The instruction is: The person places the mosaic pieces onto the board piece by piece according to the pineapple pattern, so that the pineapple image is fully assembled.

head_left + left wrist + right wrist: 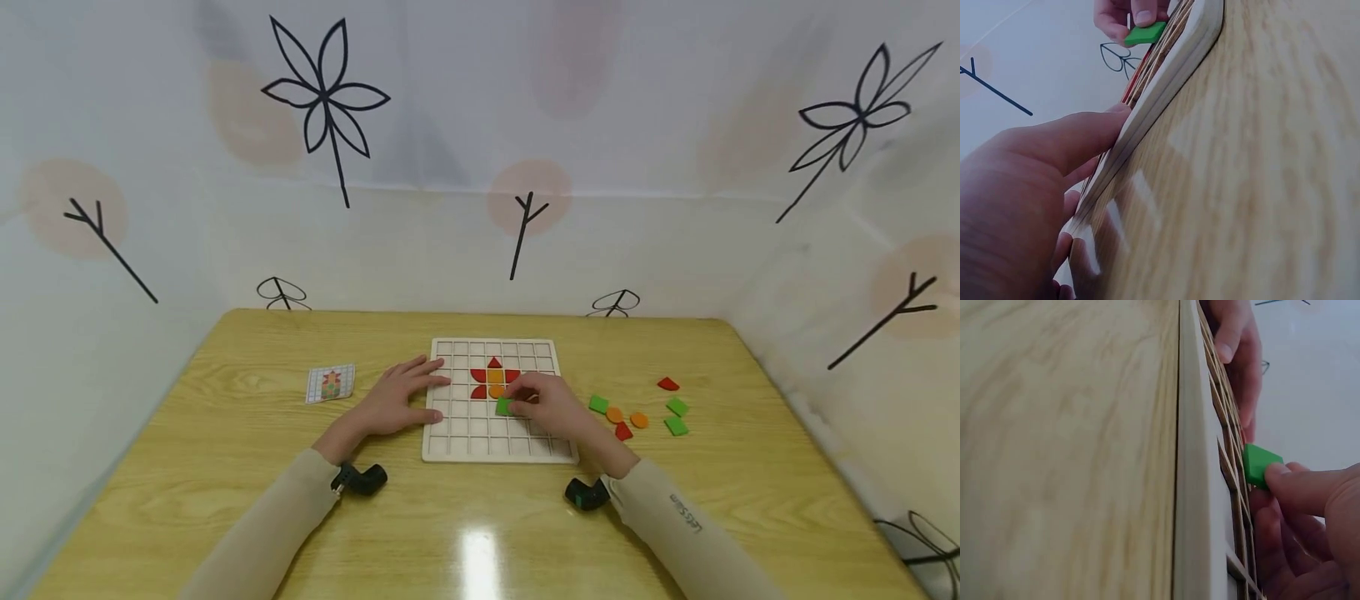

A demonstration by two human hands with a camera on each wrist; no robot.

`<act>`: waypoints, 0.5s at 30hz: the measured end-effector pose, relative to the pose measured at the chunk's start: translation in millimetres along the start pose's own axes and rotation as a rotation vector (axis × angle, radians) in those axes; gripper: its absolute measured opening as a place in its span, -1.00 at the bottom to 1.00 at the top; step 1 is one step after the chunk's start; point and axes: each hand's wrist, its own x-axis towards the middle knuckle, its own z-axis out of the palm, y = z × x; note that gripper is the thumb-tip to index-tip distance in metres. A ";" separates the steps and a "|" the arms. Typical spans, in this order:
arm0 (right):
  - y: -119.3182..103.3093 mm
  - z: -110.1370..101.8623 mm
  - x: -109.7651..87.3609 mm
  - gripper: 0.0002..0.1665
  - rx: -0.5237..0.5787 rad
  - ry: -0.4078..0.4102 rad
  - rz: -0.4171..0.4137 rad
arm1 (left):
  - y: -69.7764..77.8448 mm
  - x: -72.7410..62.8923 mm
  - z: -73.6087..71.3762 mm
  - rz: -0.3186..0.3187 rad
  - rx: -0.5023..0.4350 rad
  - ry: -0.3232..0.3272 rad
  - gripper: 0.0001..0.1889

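A white grid board (457,446) with square cells lies on the table. In its cells sit red quarter-round pieces (478,377), a red triangle (494,362), an orange square (496,377) and an orange disc (496,391). My right hand (551,404) pinches a green square tile (1260,464) between thumb and fingers, tilted close over the board just below the orange disc. My left hand (393,398) rests at the board's left edge with fingers spread; its thumb and fingertips lie on the rim.
Right of the board lie loose green squares (677,407), orange discs (639,420) and red pieces (668,383). A small card (331,383) printed with a coloured grid pattern lies to the left. A patterned cloth (450,250) stands behind the wooden table (420,517).
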 end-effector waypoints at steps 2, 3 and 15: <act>1.3 3.2 -0.6 -0.89 0.004 -0.005 0.009 | 0.0 0.0 1.0 0.003 -0.002 -0.002 -0.37; 2.4 4.6 -0.7 -0.89 0.002 -0.006 0.012 | 0.1 0.0 1.4 0.004 -0.002 -0.001 -0.37; 2.1 12.7 2.2 -0.89 -0.136 -0.055 -0.061 | 0.4 -0.5 0.6 -0.011 0.008 0.007 -0.37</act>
